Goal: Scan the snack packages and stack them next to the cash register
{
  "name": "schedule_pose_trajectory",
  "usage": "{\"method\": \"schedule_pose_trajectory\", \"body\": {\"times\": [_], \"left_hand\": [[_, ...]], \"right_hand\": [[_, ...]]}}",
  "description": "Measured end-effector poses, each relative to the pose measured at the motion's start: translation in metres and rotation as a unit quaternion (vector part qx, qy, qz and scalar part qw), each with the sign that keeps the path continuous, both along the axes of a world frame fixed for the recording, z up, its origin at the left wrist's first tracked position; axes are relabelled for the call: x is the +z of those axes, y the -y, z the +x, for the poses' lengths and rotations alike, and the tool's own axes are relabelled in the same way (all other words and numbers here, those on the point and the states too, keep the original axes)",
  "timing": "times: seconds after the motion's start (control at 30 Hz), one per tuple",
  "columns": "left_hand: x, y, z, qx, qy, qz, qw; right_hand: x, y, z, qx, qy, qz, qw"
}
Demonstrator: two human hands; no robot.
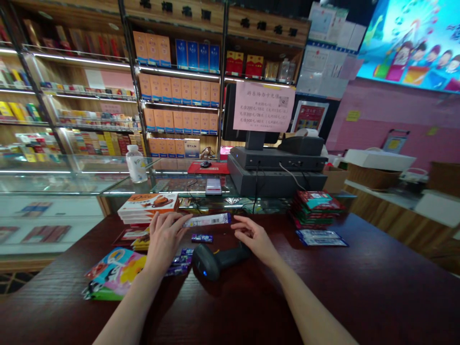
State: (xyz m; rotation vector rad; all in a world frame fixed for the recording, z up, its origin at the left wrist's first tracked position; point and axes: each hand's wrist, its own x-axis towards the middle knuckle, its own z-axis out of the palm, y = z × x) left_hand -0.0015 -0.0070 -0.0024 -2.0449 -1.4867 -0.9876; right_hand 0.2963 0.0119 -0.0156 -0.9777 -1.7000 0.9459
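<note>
My left hand [166, 235] pinches the left end of a long, slim white-and-blue packet [210, 220], with its barcode side towards me. Just off the packet's right end is my right hand [256, 238], fingers apart and holding nothing. A black barcode scanner [212, 262] lies on the dark wooden counter [230, 306] between my forearms, a blue light lit on it. Small purple candy bars [201, 238] lie beside my left hand, partly hidden by it. Under my left wrist is a colourful cartoon bag [118, 270].
White-and-orange boxes [149, 208] are stacked behind my left hand. To the right are a pile of red-green packets [316, 209] and flat blue-white packets [321, 238]. Beyond stand a cash register [276, 165], a glass display case [172, 184] and a white bottle [136, 165].
</note>
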Motion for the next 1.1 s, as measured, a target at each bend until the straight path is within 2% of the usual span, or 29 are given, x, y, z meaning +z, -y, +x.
{"method": "schedule_pose_trajectory", "body": {"times": [0.07,0.17,0.33,0.63,0.9,1.1], "left_hand": [[0.001,0.001,-0.002,0.017,-0.002,0.003,1.0],[0.002,0.002,-0.004,0.034,-0.001,0.004,0.999],[0.003,0.003,-0.005,0.04,0.013,0.007,0.999],[0.009,0.009,-0.004,0.079,0.01,0.01,0.997],[0.008,0.009,-0.006,0.097,-0.007,0.021,0.995],[0.012,0.012,-0.005,0.108,-0.004,0.022,0.994]], "right_hand": [[0.003,0.005,0.004,0.043,0.087,0.032,0.995],[0.008,0.015,0.003,0.1,0.212,0.062,0.97],[0.01,0.024,-0.009,0.128,0.332,0.078,0.931],[0.008,0.023,-0.012,0.13,0.329,0.13,0.926],[0.017,0.021,-0.001,0.047,0.313,0.154,0.936],[0.02,0.02,0.005,0.029,0.304,0.13,0.943]]}}
